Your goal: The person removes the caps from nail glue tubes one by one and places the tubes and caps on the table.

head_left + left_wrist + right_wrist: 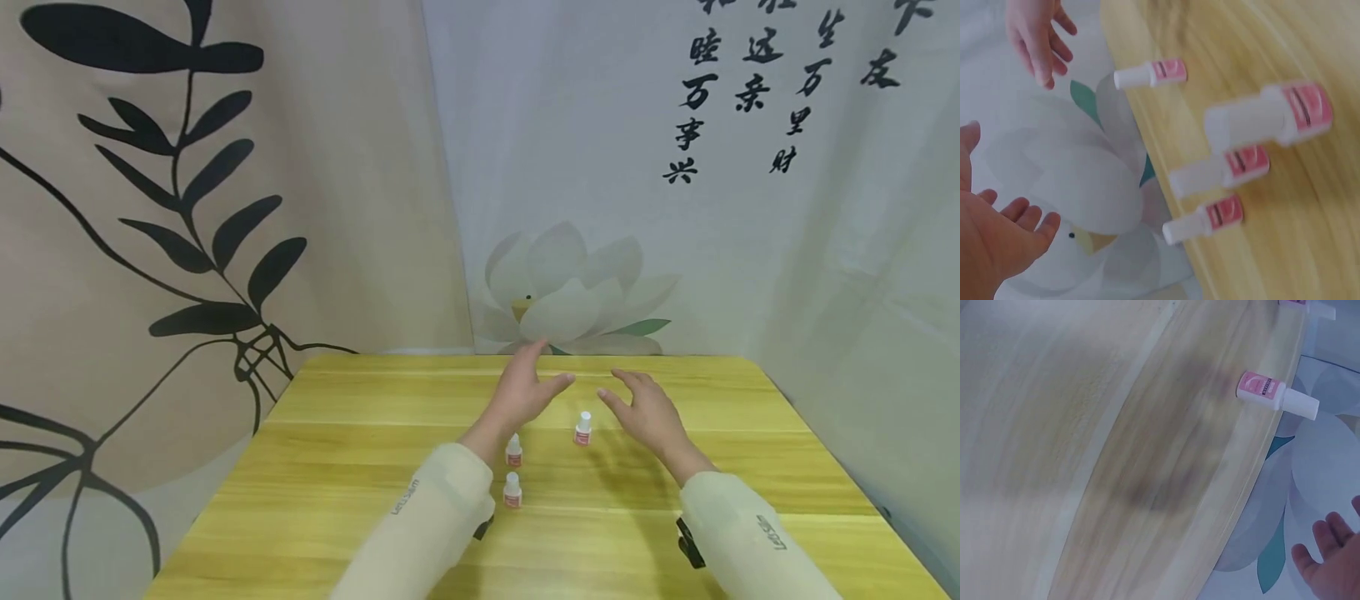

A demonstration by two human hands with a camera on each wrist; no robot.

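My left hand [525, 392] hovers over the far part of the table with its fingers extended and nothing in them. To its right, my right hand [648, 412] is also raised, fingers loosely spread and holding nothing. Between and below the hands stands a small white bottle [582, 429] with a pink label and white cap. Two similar bottles, one farther [513, 451] and one nearer [512, 491], stand beside the left forearm. The left wrist view shows several such bottles, including a large, close one [1272, 115]; the head view leaves one hidden.
The wood-grain table [322, 500] ends at a hanging cloth [360, 167] printed with leaves, a lotus and dark characters. Pale sleeves [427, 517] cover both forearms, with a black piece [690, 543] under the right cuff.
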